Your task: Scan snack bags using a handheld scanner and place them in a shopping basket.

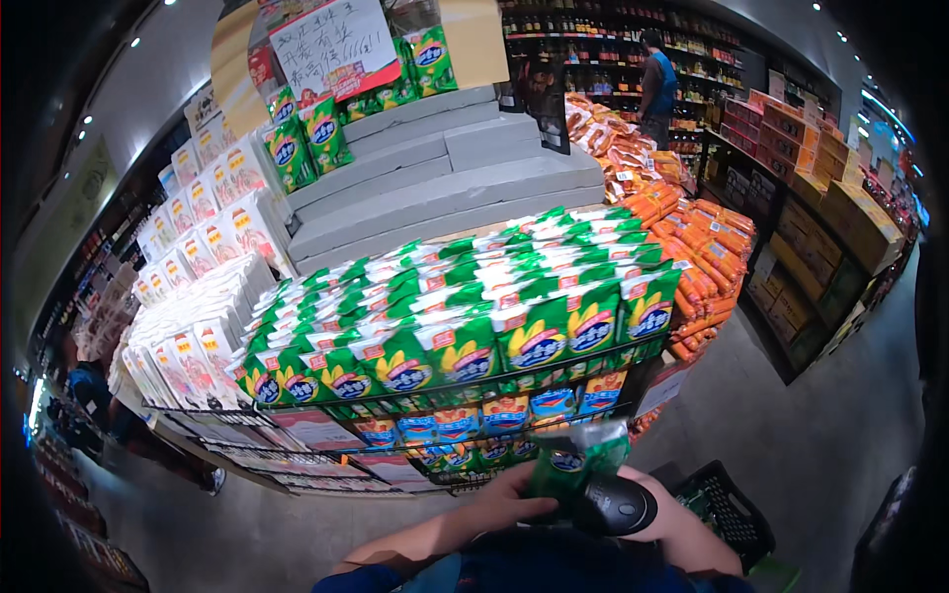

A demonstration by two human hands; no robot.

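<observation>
My left hand [514, 495] grips a green snack bag [557, 474] by its left side, low in front of my body. Over the bag's right part sits the head of a black handheld barcode scanner [621, 505]. My right hand [646, 495] is around this scanner, its fingers mostly hidden behind the scanner and the bag. Just beyond both hands stands a wire display rack [474, 365], packed with upright rows of green snack bags [458, 354]. Blue and orange snack bags [456, 424] fill the tier below.
White packages [204, 356] stand at the rack's left, orange sausage packs [700, 256] at its right. Grey steps [445, 185] rise behind. A black plastic basket [744, 511] is on the floor by my right arm. One person [656, 85] stands far right, another [93, 393] at left.
</observation>
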